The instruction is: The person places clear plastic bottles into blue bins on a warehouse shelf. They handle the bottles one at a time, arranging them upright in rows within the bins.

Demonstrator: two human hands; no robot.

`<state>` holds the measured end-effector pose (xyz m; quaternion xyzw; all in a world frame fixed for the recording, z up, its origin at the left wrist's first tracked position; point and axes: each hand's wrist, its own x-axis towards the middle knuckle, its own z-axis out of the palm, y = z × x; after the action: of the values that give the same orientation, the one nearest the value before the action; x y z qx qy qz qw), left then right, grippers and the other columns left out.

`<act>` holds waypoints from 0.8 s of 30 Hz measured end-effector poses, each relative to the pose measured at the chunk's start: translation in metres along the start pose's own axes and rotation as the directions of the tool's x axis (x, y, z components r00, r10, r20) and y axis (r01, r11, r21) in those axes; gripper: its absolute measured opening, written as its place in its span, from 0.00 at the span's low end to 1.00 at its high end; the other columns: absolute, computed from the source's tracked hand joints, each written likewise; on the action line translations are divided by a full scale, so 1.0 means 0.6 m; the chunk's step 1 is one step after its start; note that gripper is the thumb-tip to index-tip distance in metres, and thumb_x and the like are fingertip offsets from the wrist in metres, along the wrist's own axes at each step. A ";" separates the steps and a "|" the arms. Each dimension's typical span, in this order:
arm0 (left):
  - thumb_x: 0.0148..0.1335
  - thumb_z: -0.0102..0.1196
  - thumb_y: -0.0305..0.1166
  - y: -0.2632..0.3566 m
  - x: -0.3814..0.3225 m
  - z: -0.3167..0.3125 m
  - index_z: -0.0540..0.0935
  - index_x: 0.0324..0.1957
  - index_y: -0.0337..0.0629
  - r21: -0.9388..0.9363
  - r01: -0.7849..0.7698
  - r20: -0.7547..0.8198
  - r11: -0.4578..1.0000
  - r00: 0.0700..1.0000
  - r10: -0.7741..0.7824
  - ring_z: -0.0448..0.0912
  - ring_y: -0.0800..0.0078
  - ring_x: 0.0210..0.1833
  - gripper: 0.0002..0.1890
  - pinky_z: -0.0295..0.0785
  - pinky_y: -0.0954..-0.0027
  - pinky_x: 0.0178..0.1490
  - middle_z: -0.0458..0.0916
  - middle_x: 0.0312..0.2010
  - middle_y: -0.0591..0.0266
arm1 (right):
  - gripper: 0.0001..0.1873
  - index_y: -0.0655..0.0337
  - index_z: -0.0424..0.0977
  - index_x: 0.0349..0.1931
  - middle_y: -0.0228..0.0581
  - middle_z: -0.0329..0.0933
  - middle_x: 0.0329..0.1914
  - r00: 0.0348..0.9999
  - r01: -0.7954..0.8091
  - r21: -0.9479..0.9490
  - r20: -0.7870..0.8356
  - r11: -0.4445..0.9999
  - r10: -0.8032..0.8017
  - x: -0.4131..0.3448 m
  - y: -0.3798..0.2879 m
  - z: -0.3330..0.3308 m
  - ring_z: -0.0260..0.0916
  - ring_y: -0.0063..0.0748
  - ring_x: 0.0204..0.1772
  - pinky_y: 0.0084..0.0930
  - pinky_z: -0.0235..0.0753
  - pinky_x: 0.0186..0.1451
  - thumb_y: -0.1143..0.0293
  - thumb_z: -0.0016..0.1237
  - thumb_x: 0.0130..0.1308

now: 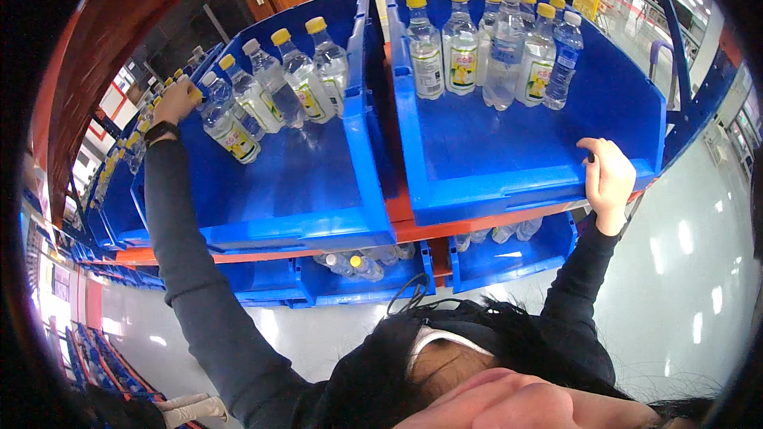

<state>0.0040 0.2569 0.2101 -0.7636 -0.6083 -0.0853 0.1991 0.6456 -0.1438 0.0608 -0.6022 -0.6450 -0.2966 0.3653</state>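
Observation:
My left hand (174, 103), with a dark band at the wrist, reaches over the left blue plastic bin (286, 190). Its fingers hold the yellow cap of a clear plastic bottle (237, 142), which leans with its base towards the bin's front. Behind that bottle stand several more bottles (304, 86) with yellow or white caps. My right hand (611, 176) is curled at the front right of the right blue bin (477, 161), with a small black object (591, 157) between thumb and fingers. Several capped bottles (462, 50) stand upright at the back of that bin.
Both bins sit on an orange shelf beam (411, 227). Lower bins (512, 265) hold more bottles lying down. Further bottle-filled bins (116, 190) run along the left. A dark blue rack post (667, 30) rises at the right, beside the pale floor (685, 268).

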 end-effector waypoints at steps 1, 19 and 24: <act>0.57 0.63 0.40 0.004 -0.006 -0.001 0.81 0.47 0.44 0.036 0.012 -0.020 0.999 1.000 -0.011 0.80 0.49 0.53 0.18 0.74 0.54 0.56 0.83 0.48 0.47 | 0.10 0.57 0.78 0.39 0.40 0.74 0.29 1.000 0.003 0.001 0.001 1.000 -0.003 0.001 0.000 0.000 0.75 0.43 0.34 0.34 0.74 0.38 0.74 0.45 0.59; 0.68 0.58 0.31 0.057 -0.242 -0.498 0.68 0.65 0.39 -0.402 -0.178 0.209 0.898 0.937 0.279 0.77 0.71 0.59 0.25 0.71 0.67 0.65 0.77 0.54 0.57 | 0.05 0.52 0.79 0.36 0.33 0.72 0.26 0.998 0.058 -0.027 -0.031 0.998 -0.059 0.004 0.005 0.004 0.74 0.36 0.32 0.32 0.73 0.33 0.68 0.52 0.60; 0.67 0.61 0.36 0.246 -0.267 -0.546 0.70 0.59 0.42 -0.338 -0.292 0.223 0.895 0.899 0.377 0.81 0.74 0.46 0.22 0.79 0.68 0.53 0.78 0.42 0.63 | 0.05 0.52 0.78 0.35 0.33 0.71 0.25 0.995 0.080 -0.005 -0.058 0.997 -0.080 0.005 0.005 0.004 0.73 0.36 0.31 0.32 0.73 0.32 0.65 0.53 0.61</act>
<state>0.1435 -0.0464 0.4176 -0.8829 -0.4687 -0.0294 0.0053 0.6484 -0.1396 0.0617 -0.5674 -0.6573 -0.3294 0.3708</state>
